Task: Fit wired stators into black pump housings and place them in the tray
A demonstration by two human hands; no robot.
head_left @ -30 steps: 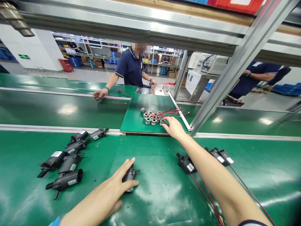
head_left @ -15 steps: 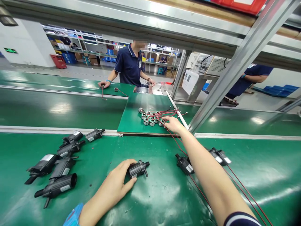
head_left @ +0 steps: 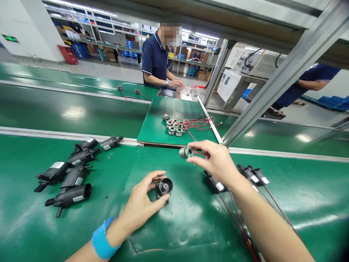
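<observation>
Black housing point(head_left: 165, 186) gripped between thumb and fingers of left hand point(head_left: 145, 196), loosely curled, over green bench point(head_left: 191, 222). Silver motor part point(head_left: 184, 152) pinched at fingertips of right hand point(head_left: 215, 160), nearly closed; held ahead and right of housing, apart. Housing's round open mouth turned up, pale centre seen inside. Motor part green-faced, red-wired, slightly blurred.

L grip point(head_left: 140, 200) low, R grip point(head_left: 215, 158) fwd
</observation>
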